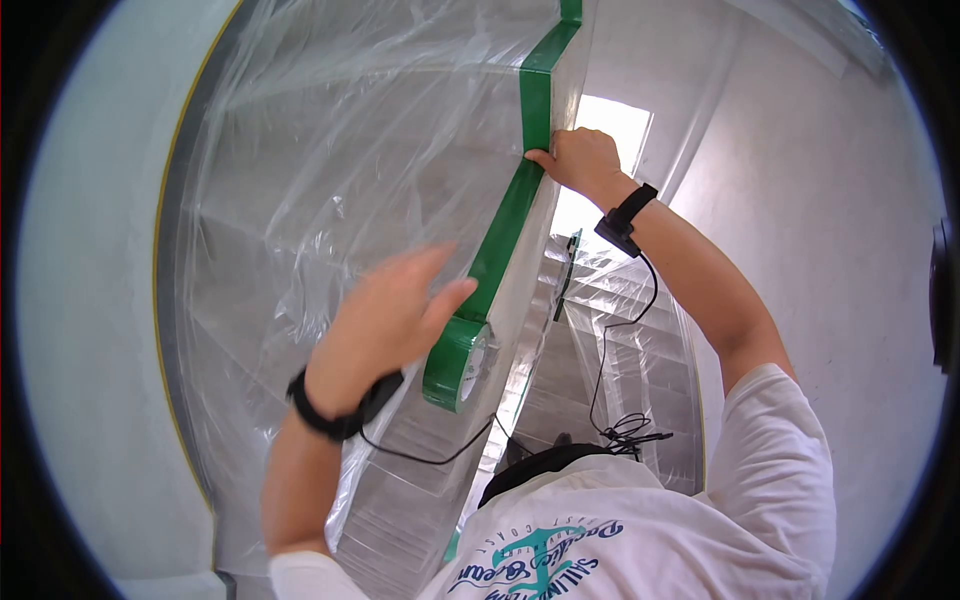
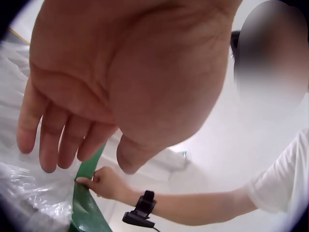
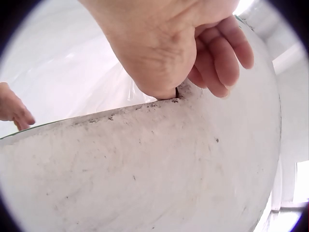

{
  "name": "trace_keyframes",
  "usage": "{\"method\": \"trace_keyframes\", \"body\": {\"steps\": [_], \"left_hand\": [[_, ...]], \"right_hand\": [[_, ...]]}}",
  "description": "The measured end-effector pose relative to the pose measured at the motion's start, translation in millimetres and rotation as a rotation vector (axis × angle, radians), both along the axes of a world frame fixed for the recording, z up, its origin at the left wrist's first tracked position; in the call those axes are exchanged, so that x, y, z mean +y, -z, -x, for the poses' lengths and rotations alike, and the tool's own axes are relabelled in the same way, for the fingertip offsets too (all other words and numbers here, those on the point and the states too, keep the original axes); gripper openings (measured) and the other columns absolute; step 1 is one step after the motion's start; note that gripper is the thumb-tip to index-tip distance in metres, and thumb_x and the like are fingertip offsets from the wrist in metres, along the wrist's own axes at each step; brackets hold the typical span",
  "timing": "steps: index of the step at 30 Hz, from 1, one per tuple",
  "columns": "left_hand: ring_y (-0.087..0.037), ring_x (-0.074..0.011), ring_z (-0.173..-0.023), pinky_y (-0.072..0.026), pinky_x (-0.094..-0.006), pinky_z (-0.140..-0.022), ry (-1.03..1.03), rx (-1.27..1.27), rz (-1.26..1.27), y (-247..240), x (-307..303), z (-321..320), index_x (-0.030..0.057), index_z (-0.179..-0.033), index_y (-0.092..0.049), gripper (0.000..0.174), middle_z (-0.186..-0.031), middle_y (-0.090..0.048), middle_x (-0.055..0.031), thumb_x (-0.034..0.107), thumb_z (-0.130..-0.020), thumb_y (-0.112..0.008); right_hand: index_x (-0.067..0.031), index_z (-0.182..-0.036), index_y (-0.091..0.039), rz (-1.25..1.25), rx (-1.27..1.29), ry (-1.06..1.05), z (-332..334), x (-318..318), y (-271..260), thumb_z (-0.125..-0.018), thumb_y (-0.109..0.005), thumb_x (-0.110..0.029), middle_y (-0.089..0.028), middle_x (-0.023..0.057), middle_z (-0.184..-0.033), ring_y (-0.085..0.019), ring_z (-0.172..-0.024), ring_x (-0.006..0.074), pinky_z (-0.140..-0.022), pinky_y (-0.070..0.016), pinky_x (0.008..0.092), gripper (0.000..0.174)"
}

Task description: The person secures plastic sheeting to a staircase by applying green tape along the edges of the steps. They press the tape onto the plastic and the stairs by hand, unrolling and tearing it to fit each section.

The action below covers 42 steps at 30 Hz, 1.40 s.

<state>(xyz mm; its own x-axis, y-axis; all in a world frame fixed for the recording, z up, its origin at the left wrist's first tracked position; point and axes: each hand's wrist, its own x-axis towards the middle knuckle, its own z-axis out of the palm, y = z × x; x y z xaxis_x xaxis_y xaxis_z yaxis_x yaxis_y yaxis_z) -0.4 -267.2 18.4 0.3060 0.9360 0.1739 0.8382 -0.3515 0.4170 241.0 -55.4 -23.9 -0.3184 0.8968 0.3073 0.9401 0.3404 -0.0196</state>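
Note:
A strip of green tape runs along the zigzag edge of a clear plastic sheet. From its near end hangs the tape roll, its side turned to the right. My right hand is at a corner of the edge, its thumb pressing on the tape and its other fingers curled over the far side. In the right wrist view those fingers hang beside the white wall face. Blurred in the head view, my left hand hovers above the roll; the left wrist view shows its palm with fingers extended and nothing held.
A curved white wall with a dark, yellow-edged band bounds the left. Below, steps under plastic film descend beside a bright opening. Black cables trail from both wrist cameras. Another smooth wall stands on the right.

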Motion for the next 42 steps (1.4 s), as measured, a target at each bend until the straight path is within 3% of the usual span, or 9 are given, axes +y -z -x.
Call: {"method": "trace_keyframes", "body": {"steps": [3,6,10,13,25,27,31,38,42], "left_hand": [[-0.049,-0.0377,-0.131,-0.0437,-0.0488,-0.103,0.380,0.141,-0.021,25.7,64.4,-13.1,-0.0040,-0.139,-0.044,0.052,-0.140,-0.051,-0.0237,0.023,-0.096,-0.055],[-0.036,-0.0372,-0.141,-0.0370,-0.0533,-0.110,0.357,0.449,-0.082,35.5,115.3,-26.7,-0.0028,-0.143,-0.039,0.055,-0.152,-0.037,-0.0216,0.026,-0.099,-0.051],[-0.026,-0.0388,-0.146,-0.0288,-0.0503,-0.117,0.391,0.481,-0.031,50.6,165.2,-49.7,-0.0016,-0.149,-0.030,0.059,-0.157,-0.029,-0.0206,0.032,-0.103,-0.044],[-0.026,-0.0381,-0.146,-0.0287,-0.0561,-0.115,0.414,0.460,-0.073,65.3,183.6,-55.5,-0.0016,-0.149,-0.031,0.061,-0.158,-0.028,-0.0202,0.039,-0.104,-0.037],[-0.015,-0.0379,-0.150,-0.0213,-0.0524,-0.120,0.476,0.552,0.155,41.1,119.6,-20.3,-0.0005,-0.153,-0.022,0.063,-0.162,-0.018,-0.0186,0.040,-0.106,-0.033],[-0.014,-0.0393,-0.149,-0.0210,-0.0549,-0.119,0.466,0.605,0.187,36.1,103.2,-17.2,0.0001,-0.154,-0.022,0.064,-0.162,-0.016,-0.0180,0.042,-0.106,-0.031],[-0.012,-0.0401,-0.150,-0.0201,-0.0564,-0.119,0.448,0.701,0.166,26.2,85.7,-16.7,0.0010,-0.154,-0.022,0.067,-0.163,-0.014,-0.0182,0.047,-0.105,-0.032],[-0.009,-0.0411,-0.150,-0.0166,-0.0576,-0.119,0.460,0.629,0.233,26.2,88.7,-12.0,0.0037,-0.155,-0.020,0.090,-0.162,-0.013,-0.0206,0.064,-0.094,-0.047],[-0.008,-0.0418,-0.150,-0.0156,-0.0577,-0.119,0.457,0.632,0.246,23.9,87.0,-12.7,0.0040,-0.155,-0.020,0.093,-0.162,-0.012,-0.0211,0.066,-0.092,-0.050]], "right_hand": [[-0.0039,-0.072,-0.073,-0.114,0.102,-0.018,-2.5,13.6,19.1,-0.088,-0.060,-0.060,-0.067,0.0164,-0.064,-0.069,-0.063,0.0341,-0.061,-0.0547,0.0415,0.060],[-0.0043,-0.071,-0.073,-0.112,0.169,-0.028,-3.7,20.6,27.3,-0.087,-0.061,-0.061,-0.067,0.0167,-0.064,-0.069,-0.064,0.0342,-0.061,-0.0548,0.0421,0.060],[-0.0040,-0.077,-0.074,-0.022,0.174,0.005,-11.8,21.7,29.8,-0.090,-0.059,-0.056,-0.069,0.0174,-0.072,-0.069,-0.071,0.0355,-0.065,-0.0552,0.0423,0.055],[-0.0039,-0.076,-0.074,-0.002,0.200,0.011,-13.8,26.9,34.0,-0.088,-0.060,-0.058,-0.069,0.0171,-0.072,-0.069,-0.071,0.0354,-0.065,-0.0551,0.0426,0.058],[-0.0038,-0.078,-0.074,0.084,0.362,-0.028,-14.2,28.9,45.2,-0.089,-0.057,-0.060,-0.070,0.0178,-0.077,-0.069,-0.076,0.0361,-0.070,-0.0545,0.0435,0.059],[-0.0046,-0.068,-0.072,-0.012,0.392,-0.044,-15.5,32.5,48.8,-0.085,-0.060,-0.064,-0.068,0.0157,-0.068,-0.069,-0.067,0.0351,-0.063,-0.0555,0.0437,0.063],[-0.0027,-0.079,-0.074,0.102,0.378,-0.032,-16.5,23.2,35.4,-0.090,-0.058,-0.058,-0.070,0.0174,-0.077,-0.069,-0.077,0.0362,-0.071,-0.0543,0.0442,0.058],[-0.0039,-0.074,-0.074,0.065,0.434,-0.047,-20.2,34.6,46.7,-0.083,-0.063,-0.067,-0.070,0.0147,-0.071,-0.070,-0.069,0.0335,-0.066,-0.0555,0.0410,0.064],[-0.0037,-0.080,-0.074,0.154,0.407,-0.062,-27.3,28.0,37.0,-0.088,-0.061,-0.061,-0.069,0.0150,-0.069,-0.069,-0.067,0.0346,-0.065,-0.0551,0.0421,0.060]]}}
